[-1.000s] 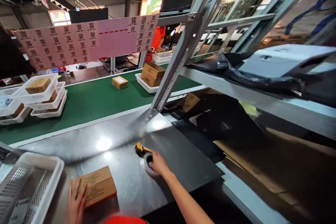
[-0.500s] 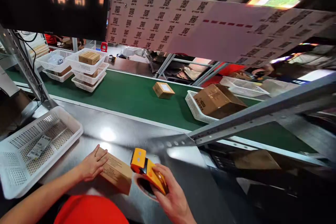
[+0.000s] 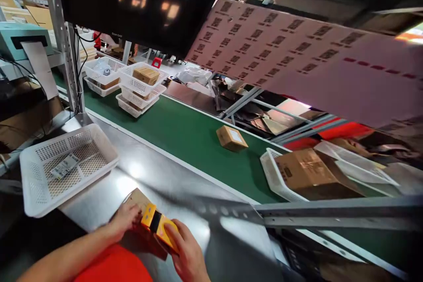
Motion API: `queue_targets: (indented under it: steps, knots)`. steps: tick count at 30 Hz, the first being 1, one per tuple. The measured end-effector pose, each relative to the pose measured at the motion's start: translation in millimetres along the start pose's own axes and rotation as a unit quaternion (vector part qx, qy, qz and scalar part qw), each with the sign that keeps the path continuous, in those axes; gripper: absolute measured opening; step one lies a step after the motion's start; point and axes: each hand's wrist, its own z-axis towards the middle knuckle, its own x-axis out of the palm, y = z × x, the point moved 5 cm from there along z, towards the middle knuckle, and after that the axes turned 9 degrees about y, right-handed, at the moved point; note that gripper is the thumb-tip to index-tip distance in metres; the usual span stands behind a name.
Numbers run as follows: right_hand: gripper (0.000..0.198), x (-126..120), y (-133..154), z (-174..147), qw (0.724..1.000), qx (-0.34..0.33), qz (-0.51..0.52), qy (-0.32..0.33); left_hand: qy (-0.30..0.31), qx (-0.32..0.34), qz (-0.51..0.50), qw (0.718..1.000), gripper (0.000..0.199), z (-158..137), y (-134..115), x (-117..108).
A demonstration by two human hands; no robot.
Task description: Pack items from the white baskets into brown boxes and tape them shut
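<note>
Head view: carton [image 3: 137, 197] partly behind dispenser [image 3: 161, 228]

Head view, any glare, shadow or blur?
Head view: glare spots whiten the metal tabletop, and lights reflect in the dark monitor; head view again: codes on the pink board look smeared, and the box by the tape dispenser has a shaded near side.

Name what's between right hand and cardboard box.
The yellow tape dispenser, held by the right hand over the cardboard box; contact with the box unclear. Seen in head view.
</note>
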Motion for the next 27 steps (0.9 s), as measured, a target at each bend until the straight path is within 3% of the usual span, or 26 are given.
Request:
queue_targets:
  steps: [2,6,10,13,19,23,27]
  knots:
    - [0.061,0,1,2,0.999,0.021,0.005,0.035,0.035,-0.068,-0.08,0.994,0.051,1,5,20]
    - [0.061,-6,7,12,0.99,0.015,0.048,0.135,-0.032,-0.067,-0.045,0.996,0.027,10,0,20]
    - [0.067,-16,7,18,0.964,0.066,0.101,0.236,-0.069,-0.053,0.013,0.996,0.025,21,-12,-5]
    - [0.075,-19,3,16,0.944,0.115,0.091,0.294,-0.09,-0.054,0.044,0.993,0.021,27,-28,-37]
    - [0.07,-10,6,33,0.936,0.13,0.014,0.328,-0.172,-0.052,0.108,0.978,0.018,41,-47,-106]
    - [0.059,-10,21,58,0.931,0.126,-0.035,0.34,-0.187,-0.056,0.155,0.968,0.018,52,-36,-120]
    - [0.059,-12,31,72,0.921,0.109,-0.039,0.371,-0.166,-0.073,0.212,0.96,0.023,60,-10,-109]
